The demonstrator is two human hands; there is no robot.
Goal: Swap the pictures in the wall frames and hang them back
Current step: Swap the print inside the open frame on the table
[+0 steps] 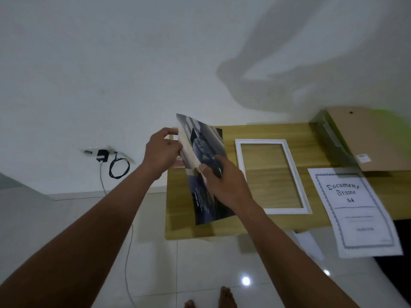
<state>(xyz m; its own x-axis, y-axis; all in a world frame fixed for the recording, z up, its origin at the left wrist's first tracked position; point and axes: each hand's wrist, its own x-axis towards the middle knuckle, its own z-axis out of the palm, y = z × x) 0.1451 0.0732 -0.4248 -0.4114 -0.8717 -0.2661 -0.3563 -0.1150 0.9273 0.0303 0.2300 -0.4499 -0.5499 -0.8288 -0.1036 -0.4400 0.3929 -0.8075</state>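
A dark picture of a car stands tilted up off the left end of the wooden table. My left hand grips its raised left edge, together with what looks like a light backing panel behind it. My right hand rests on the picture's face, with the thumb on the light strip at its left side. An empty white frame lies flat on the table to the right. Further right, a white "Document Frame A4" sheet hangs over the table's front edge.
A brown backing board and a glass pane lie at the table's right end. A wall socket with a black charger and a coiled cable sits low on the left wall. My bare feet stand on the glossy tiled floor.
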